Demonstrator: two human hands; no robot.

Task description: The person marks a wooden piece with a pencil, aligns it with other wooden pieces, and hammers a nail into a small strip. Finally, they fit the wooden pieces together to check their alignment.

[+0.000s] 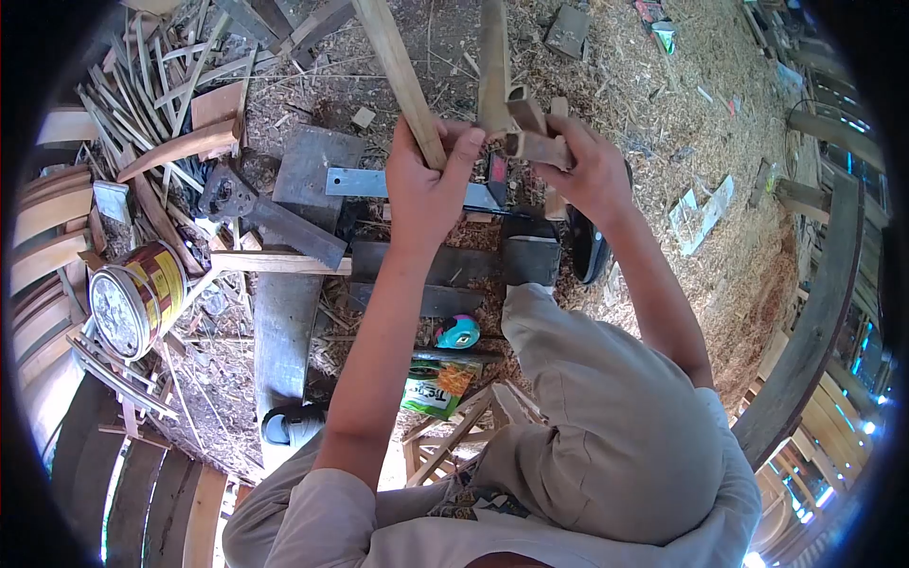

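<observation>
My left hand (423, 185) is closed around a long wooden strip (398, 71) that points away from me. In my right hand (592, 170) is a short wooden block (538, 149), gripped near its end, with a second small wood piece (525, 109) right beside it. Between the hands, a longer piece of wood (492, 76) reaches forward; whether either hand holds it is hard to tell. Under my left hand lies a metal square (365, 183) with a flat blade. A handsaw (284, 227) rests to the left, over a plank.
A turquoise tape measure (460, 332) and a green packet (434, 390) lie near my legs. At left are a paint bucket (123, 312), piled wood strips (142, 85) and stacked boards (52, 246). Wood shavings (701, 293) cover the ground; a beam (805, 331) runs along the right.
</observation>
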